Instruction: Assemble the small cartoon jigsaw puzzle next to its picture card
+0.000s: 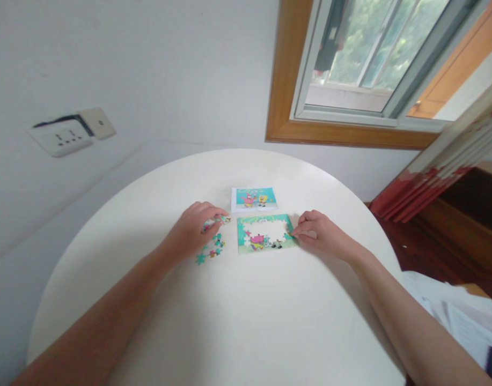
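A small cartoon jigsaw puzzle lies on the round white table, its border filled and its middle blank white. My right hand rests at the puzzle's right edge, fingers curled in a pinch on a puzzle piece against the frame. My left hand lies over several loose teal puzzle pieces left of the puzzle, fingers bent down onto them; whether it grips one is hidden. A reference picture card with the same cartoon lies just behind the puzzle.
A white wall with a socket plate stands to the left. A wood-framed window is behind the table. Red-and-white striped fabric and a dark wooden floor lie to the right. White papers sit at lower right.
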A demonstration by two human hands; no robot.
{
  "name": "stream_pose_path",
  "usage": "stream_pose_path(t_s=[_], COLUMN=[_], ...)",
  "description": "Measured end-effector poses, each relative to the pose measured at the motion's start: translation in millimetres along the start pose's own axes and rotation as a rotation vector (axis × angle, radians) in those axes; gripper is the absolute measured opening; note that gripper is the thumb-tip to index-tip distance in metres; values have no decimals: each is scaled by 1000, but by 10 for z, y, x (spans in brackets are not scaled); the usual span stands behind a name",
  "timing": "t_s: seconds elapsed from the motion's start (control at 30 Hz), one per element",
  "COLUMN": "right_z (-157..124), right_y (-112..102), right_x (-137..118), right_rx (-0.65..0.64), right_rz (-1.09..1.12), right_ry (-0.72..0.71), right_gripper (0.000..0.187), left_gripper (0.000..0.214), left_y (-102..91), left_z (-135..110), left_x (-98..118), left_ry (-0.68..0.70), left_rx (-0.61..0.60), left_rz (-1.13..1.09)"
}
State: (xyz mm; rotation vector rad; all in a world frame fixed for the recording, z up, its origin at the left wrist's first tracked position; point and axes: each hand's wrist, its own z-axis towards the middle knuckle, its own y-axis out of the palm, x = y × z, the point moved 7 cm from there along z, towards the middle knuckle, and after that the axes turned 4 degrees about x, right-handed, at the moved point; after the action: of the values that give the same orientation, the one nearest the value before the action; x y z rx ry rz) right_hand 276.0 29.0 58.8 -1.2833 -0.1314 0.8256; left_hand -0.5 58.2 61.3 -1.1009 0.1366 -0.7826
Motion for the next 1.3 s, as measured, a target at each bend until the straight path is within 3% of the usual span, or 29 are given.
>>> stream_pose_path(t_s=[0.43,0.67,1.1,1.3], right_z=[-4,-36,-26,-16], right_y=[-42,78,75,144], right_x=[102,34,150,108], right_rx=[112,48,151,153], right_rz=[121,126,171,181], right_ry=[42,-8,126,107], right_gripper=[21,24,24,25], left_gripper=[29,28,11,17], left_y=[-338,-388,-177,-250], left_z=[-39,-58,-170,-246], left_x=[-359,-352,-53,-227], left_ry=[-117,-138,-32,-137], left_rx=[138,146,-280,-328], left_rz=[109,107,-74,-27])
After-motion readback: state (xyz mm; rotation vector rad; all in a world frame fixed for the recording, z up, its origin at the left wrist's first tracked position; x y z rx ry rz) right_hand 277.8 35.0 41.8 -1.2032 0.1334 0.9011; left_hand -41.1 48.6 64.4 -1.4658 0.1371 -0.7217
